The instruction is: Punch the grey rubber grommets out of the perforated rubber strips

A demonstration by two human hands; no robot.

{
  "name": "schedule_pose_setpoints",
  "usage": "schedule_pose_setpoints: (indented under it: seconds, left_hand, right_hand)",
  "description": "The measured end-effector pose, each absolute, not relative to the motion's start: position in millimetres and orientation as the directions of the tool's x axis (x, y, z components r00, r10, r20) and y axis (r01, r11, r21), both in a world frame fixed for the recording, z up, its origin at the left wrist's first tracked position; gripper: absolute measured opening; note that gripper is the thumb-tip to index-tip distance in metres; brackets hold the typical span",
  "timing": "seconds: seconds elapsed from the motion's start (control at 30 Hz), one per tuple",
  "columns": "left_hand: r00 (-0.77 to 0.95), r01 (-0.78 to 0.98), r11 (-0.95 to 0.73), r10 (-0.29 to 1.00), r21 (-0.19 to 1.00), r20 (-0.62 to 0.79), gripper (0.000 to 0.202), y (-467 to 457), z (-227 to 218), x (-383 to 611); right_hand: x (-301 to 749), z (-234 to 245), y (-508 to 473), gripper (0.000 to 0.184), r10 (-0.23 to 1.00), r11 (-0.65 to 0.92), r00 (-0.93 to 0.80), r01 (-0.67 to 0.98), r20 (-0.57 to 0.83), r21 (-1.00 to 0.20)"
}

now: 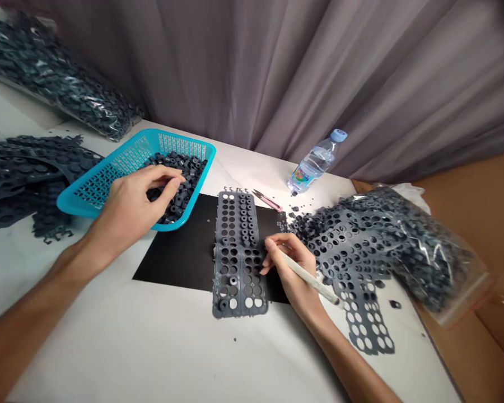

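Note:
A grey perforated rubber sheet lies on a black mat, some holes still filled with small dark rings. My right hand rests at the sheet's right edge, fingers closed around a thin white stick whose tip touches the sheet. My left hand reaches over the near rim of a turquoise basket, fingers pinched together over the pile of dark rubber rings inside. What the fingers pinch is too small to make out.
Emptied perforated sheets are heaped to the right beside a plastic bag of parts. More sheets lie at the left, another bag behind them. A water bottle and pink snips lie beyond the mat. Curtain behind.

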State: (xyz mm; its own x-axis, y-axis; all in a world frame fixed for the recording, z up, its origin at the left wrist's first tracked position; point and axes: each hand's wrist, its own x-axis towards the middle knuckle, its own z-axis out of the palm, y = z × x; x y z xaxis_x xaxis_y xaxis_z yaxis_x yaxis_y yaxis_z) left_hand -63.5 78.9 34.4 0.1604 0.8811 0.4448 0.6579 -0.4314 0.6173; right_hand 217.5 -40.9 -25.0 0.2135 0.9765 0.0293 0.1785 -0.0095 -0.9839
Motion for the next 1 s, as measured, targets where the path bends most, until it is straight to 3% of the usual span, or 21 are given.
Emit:
schedule_pose_setpoints:
  seconds: [0.1,0.27,0.37,0.43,0.57,0.67,1.0]
  left_hand:
    - [0.229,0.739,-0.481,0.838,0.471,0.496,0.016,88,21,-71]
    - [0.364,0.624,-0.659,0.721,0.421,0.590,0.015,59,17,-37]
    - [0.602,0.500,-0.745,0.665,0.441,0.442,0.018,32,4,-4]
    - [0.695,0.493,-0.748,0.646,0.443,0.317,0.032,20,-10,12]
    - [0.724,0.518,-0.718,0.657,0.465,0.209,0.058,16,-32,18]
    - [0.755,0.507,-0.724,0.635,0.468,0.165,0.067,18,-34,10]
    - [0.747,0.547,-0.716,0.651,0.435,0.133,0.070,16,-27,4]
  right_hand:
    - [222,-25,-40,0.022,0.985,-0.008,0.172,0.203,0.028,-0.979]
    - [231,-24,-35,0.016,0.975,0.108,0.144,0.345,0.166,-0.932]
    - [234,-23,-33,0.019,0.961,0.170,0.128,0.428,0.246,-0.888]
    - [235,-23,-33,0.023,0.961,0.184,0.104,0.445,0.255,-0.876]
    - [235,-26,-37,0.016,0.973,0.166,0.057,0.496,0.223,-0.852]
    - [233,-27,-41,0.022,0.975,0.125,0.090,0.539,0.204,-0.833]
    - [231,-23,-42,0.019,0.973,0.045,0.161,0.578,0.168,-0.815]
